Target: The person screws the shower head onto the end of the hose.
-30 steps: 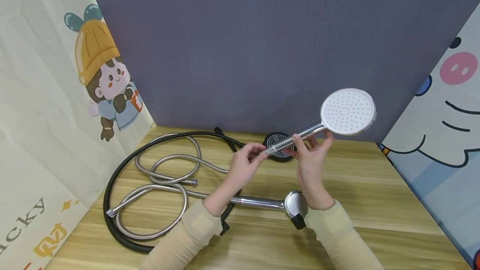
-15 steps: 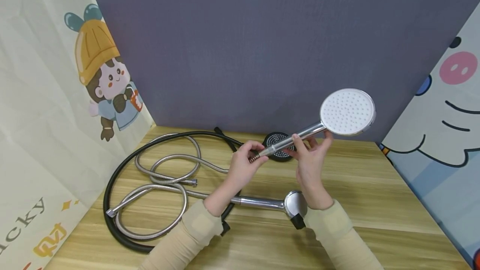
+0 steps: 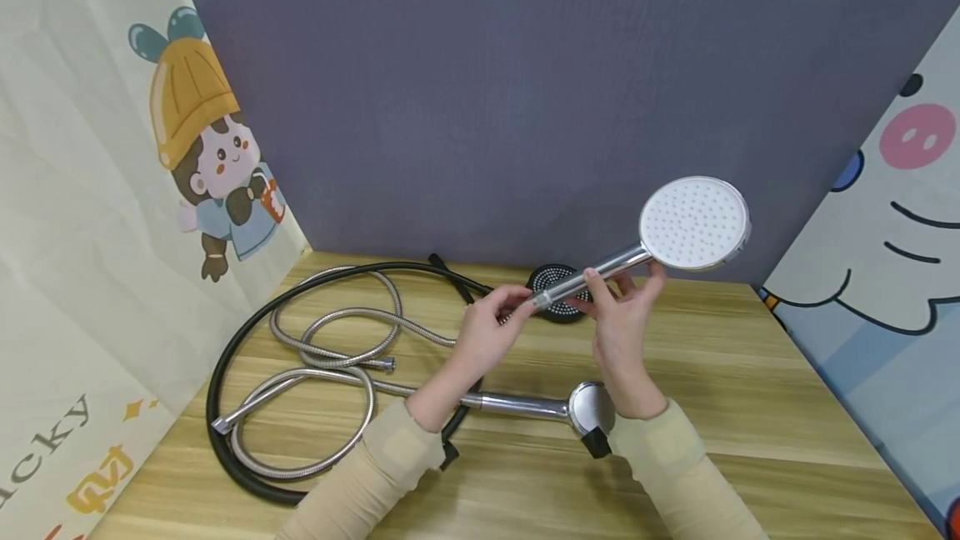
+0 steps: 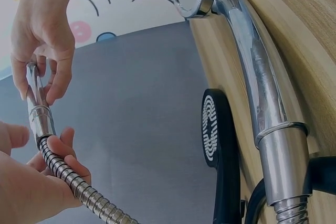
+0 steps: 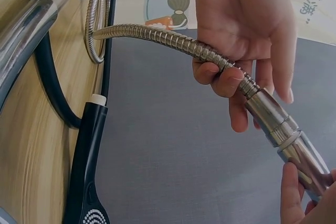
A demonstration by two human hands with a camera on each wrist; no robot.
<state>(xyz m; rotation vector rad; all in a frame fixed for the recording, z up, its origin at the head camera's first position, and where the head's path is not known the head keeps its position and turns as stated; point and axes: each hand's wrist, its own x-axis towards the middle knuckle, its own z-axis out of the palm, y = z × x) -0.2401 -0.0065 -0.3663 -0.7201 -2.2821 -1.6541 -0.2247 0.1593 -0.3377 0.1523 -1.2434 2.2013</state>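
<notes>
A chrome shower head point(image 3: 693, 223) with a white nozzle face is held up above the wooden table, tilted up to the right. My right hand point(image 3: 625, 327) pinches its handle between thumb and fingers. At the handle's lower end sits the metal hose nut point(image 5: 265, 111), in line with the handle. My left hand point(image 3: 483, 327) is at this end, its fingers curled round the ribbed metal shower hose point(image 5: 173, 40) just behind the nut. In the right wrist view the left thumb stands off beside the nut. The palm hides part of the hose in the head view.
Another chrome shower head point(image 3: 525, 407) lies on the table point(image 3: 750, 407) below my hands, its hose looped at left. A black shower head point(image 3: 551, 277) lies behind, and a black hose point(image 3: 217, 373) curves round the left. A grey panel point(image 3: 480, 107) stands at the back.
Half a second ago my left fingers were slightly back from the hose nut, showing more of it; now they are forward over it again. My right hand and the shower head have hardly moved.
</notes>
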